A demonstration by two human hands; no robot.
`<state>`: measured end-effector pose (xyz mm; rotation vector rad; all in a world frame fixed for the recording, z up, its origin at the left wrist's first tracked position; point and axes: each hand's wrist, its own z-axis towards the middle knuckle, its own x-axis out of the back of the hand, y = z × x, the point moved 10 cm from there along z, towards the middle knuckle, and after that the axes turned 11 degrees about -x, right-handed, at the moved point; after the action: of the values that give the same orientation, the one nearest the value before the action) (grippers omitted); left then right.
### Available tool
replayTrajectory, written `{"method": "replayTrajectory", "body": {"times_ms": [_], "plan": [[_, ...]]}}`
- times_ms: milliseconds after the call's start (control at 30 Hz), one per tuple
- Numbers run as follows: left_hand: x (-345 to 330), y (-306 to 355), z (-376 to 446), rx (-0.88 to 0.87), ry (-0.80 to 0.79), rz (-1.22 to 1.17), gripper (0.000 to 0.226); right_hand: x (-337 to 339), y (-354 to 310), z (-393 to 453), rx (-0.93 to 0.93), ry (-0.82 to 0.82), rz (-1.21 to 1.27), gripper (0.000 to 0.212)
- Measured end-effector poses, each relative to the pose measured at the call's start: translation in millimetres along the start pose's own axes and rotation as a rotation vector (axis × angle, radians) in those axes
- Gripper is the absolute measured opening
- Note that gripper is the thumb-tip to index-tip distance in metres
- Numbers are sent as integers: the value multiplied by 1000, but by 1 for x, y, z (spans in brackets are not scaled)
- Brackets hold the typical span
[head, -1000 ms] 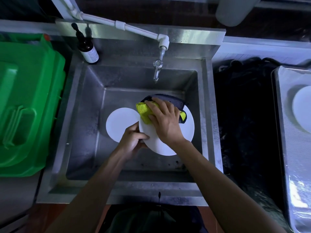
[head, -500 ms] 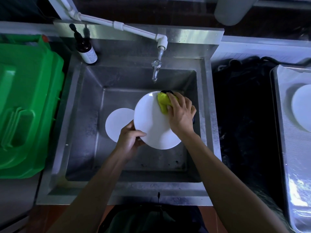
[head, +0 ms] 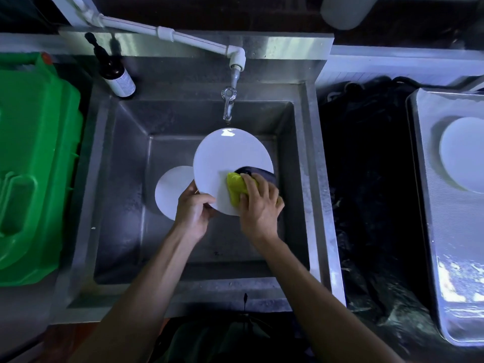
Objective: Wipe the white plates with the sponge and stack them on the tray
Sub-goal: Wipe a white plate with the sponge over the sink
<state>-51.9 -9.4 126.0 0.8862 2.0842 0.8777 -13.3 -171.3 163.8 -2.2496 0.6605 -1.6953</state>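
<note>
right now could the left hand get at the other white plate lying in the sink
Probably yes, but not while busy: the left hand grips the held plate and hangs just over the second plate on the sink floor. Nothing else covers that plate, so it must let go first.

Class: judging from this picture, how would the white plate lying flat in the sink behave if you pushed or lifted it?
The plate in the sink looks rigid and thin, so it would probably slide on the steel sink rather than roll. Its glossy look suggests it is slippery and likely breakable. Lying flat, its edge may be hard to lift.
</note>
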Motion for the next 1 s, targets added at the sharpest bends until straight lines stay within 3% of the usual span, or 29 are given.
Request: {"method": "replayTrajectory", "body": {"times_ms": [300,500,1000], "plan": [[6,6,0,10,7,9,59,-7,-21,-24,26,-20,74,47],[5,11,-3,1,-3,2,49,5,6,-10,-102,28,157,46],[17,17,4,9,-81,217,44,23,30,32,-124,-38,287,70]]}}
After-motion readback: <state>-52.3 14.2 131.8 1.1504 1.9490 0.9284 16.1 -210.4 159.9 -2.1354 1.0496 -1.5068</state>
